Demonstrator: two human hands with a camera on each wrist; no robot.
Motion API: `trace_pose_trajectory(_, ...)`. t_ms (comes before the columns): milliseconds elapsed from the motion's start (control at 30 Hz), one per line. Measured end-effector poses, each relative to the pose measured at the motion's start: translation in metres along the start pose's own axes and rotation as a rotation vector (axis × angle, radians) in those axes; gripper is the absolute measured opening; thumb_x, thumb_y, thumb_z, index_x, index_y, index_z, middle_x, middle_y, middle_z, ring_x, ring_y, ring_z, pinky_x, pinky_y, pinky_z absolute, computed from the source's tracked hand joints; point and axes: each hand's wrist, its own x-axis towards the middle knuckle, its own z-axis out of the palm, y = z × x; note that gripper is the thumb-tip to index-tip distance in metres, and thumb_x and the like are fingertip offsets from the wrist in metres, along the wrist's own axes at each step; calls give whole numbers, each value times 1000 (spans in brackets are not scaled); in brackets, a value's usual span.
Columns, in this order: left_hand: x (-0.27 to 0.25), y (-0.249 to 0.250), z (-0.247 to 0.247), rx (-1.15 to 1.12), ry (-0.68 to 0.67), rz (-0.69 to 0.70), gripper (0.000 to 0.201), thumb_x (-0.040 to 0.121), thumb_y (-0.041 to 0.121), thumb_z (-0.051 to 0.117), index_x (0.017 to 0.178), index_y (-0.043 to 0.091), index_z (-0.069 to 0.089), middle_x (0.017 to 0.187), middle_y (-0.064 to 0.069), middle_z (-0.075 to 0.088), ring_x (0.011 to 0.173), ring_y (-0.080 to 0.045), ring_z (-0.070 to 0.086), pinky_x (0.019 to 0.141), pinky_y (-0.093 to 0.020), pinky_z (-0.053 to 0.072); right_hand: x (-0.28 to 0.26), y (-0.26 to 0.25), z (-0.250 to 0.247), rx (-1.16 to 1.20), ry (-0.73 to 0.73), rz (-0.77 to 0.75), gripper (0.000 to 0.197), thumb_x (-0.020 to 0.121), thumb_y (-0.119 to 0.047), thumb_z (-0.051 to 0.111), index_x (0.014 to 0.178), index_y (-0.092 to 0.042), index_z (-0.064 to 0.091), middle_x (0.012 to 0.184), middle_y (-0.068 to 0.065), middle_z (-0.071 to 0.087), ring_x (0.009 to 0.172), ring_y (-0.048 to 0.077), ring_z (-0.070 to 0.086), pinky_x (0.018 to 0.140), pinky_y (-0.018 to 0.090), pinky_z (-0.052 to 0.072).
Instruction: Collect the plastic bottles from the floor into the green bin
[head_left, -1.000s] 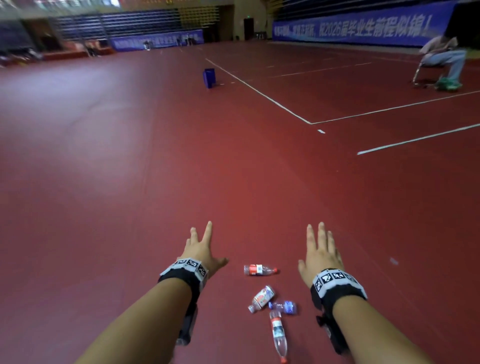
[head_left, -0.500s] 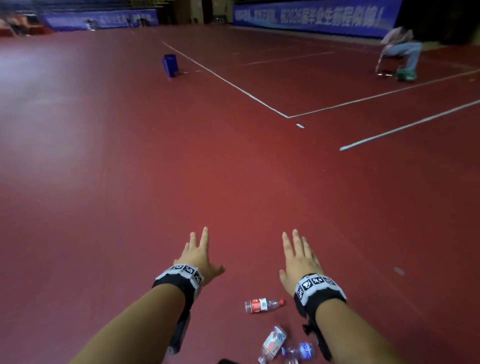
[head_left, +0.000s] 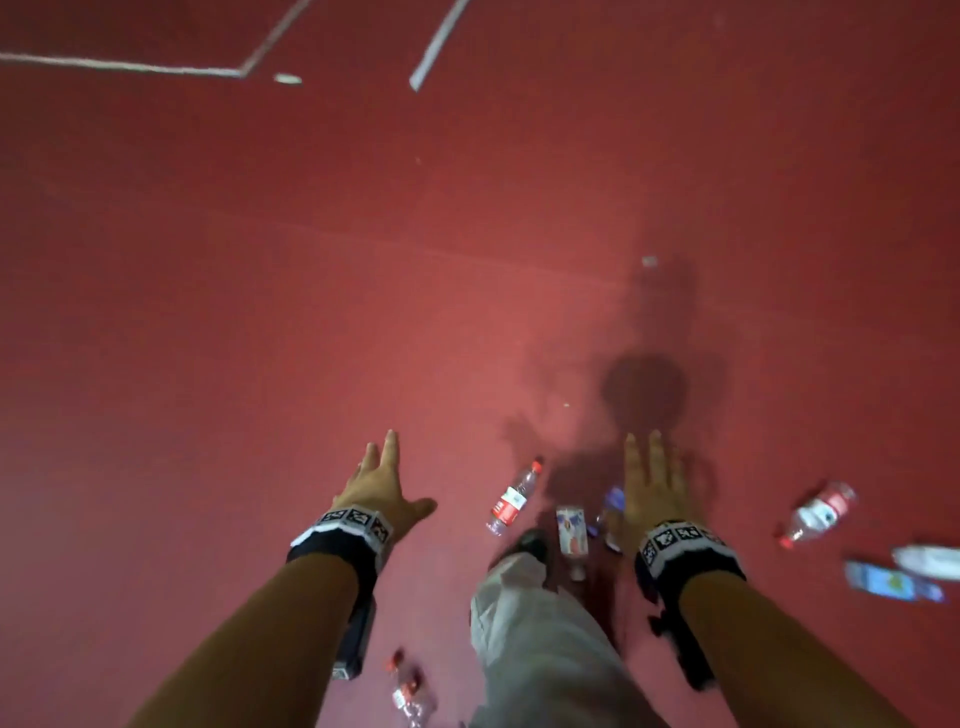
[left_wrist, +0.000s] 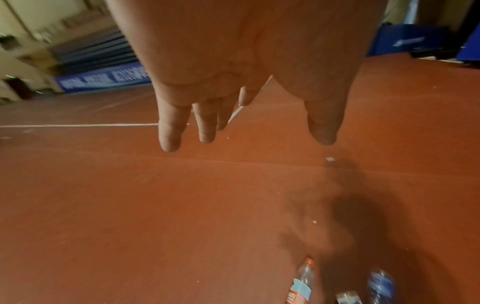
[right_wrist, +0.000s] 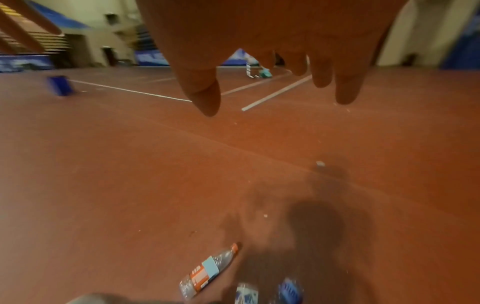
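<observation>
Several plastic bottles lie on the red floor. In the head view, a red-labelled bottle (head_left: 511, 499) lies between my hands, with a crushed bottle (head_left: 571, 532) and a blue-labelled bottle (head_left: 612, 506) beside my right hand (head_left: 652, 486). Further right lie another red-labelled bottle (head_left: 821, 512), a blue-labelled one (head_left: 883, 579) and a white one (head_left: 930, 561). One more bottle (head_left: 408, 686) lies under my left forearm. My left hand (head_left: 384, 483) and right hand are held out above the floor, fingers straight, holding nothing. No green bin shows.
My leg in grey trousers (head_left: 530, 623) and a dark shoe (head_left: 527, 543) stand right by the middle bottles. White court lines (head_left: 436, 44) cross the floor ahead. A blue box (right_wrist: 59, 85) stands far off in the right wrist view.
The head view has tipped down from the hall to the floor, and I have stepped up to the bottles. More bottles now show on the right. Both hands stay outstretched and empty.
</observation>
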Motion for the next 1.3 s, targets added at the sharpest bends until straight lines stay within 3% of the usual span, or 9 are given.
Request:
trace_pose_trajectory(367, 300, 58, 170, -4, -349, 219, 104, 83, 40, 72, 156, 11, 4, 159, -14, 24, 143, -30, 29, 114, -33, 25, 181, 9, 184, 72, -204, 253, 100, 93, -43, 60, 156, -16, -12, 163, 12, -18, 151, 32, 0, 120, 40, 12)
trace_pose_trajectory(467, 346, 60, 244, 116, -438, 383, 80, 86, 22, 73, 148, -1, 28, 140, -18, 48, 129, -36, 46, 110, -41, 29, 223, 19, 255, 82, -284, 292, 103, 90, -45, 61, 156, -19, -13, 164, 12, -12, 149, 33, 10, 116, 42, 24)
trace_pose_trajectory(533, 382, 53, 295, 236, -485, 510, 94, 74, 10, 83, 143, -10, 22, 127, -30, 54, 117, -45, 53, 105, -51, 36, 254, 28, 306, 114, -297, 316, 101, 90, -44, 61, 157, -20, -11, 164, 14, 0, 144, 36, 24, 112, 43, 33)
trace_pose_trajectory(667, 438, -19, 365, 411, -654, 357, 121, 76, 48, 76, 155, 19, -10, 163, -7, 6, 147, -29, 22, 119, -38, 21, 315, 43, 403, 226, -284, 436, 97, 91, -50, 59, 158, -18, -2, 154, 19, 26, 129, 44, 42, 101, 47, 40)
trace_pose_trajectory(833, 477, -65, 372, 497, -628, 129, 126, 73, 36, 84, 155, 9, -8, 156, -23, 23, 140, -40, 29, 113, -47, 29, 355, 54, 490, 357, -267, 643, 110, 81, -49, 70, 158, -23, -3, 161, 15, 16, 144, 44, 21, 116, 50, 21)
trace_pose_trajectory(933, 511, -49, 365, 644, -570, 190, 130, 70, 40, 85, 155, 13, -10, 154, -23, 28, 135, -41, 36, 110, -49, 34, 350, 53, 504, 359, -300, 619, 102, 83, -48, 68, 158, -22, 5, 162, 16, 12, 146, 44, 12, 116, 55, 16)
trace_pose_trajectory(1100, 518, 12, 364, 702, -553, 163, 125, 76, 44, 79, 155, 16, -13, 160, -13, 21, 141, -35, 31, 112, -40, 31, 302, 48, 486, 475, -267, 621, 89, 74, -38, 75, 147, -16, 28, 142, 20, 32, 118, 45, 45, 96, 47, 43)
trace_pose_trajectory(1233, 526, 24, 392, 790, -666, 240, 112, 56, 91, 56, 149, 32, 33, 154, -10, 34, 139, -32, 33, 116, -51, 23, 258, 56, 464, 486, -310, 650, 95, 72, -40, 79, 147, -28, 23, 137, 12, 35, 117, 39, 44, 91, 46, 43)
trace_pose_trajectory(1300, 514, 52, 402, 758, -669, 265, 108, 62, 87, 58, 149, 32, 28, 140, -5, 48, 128, -29, 45, 114, -51, 25, 243, 66, 459, 482, -340, 667, 96, 72, -41, 80, 148, -26, 23, 134, 10, 37, 119, 37, 43, 93, 46, 43)
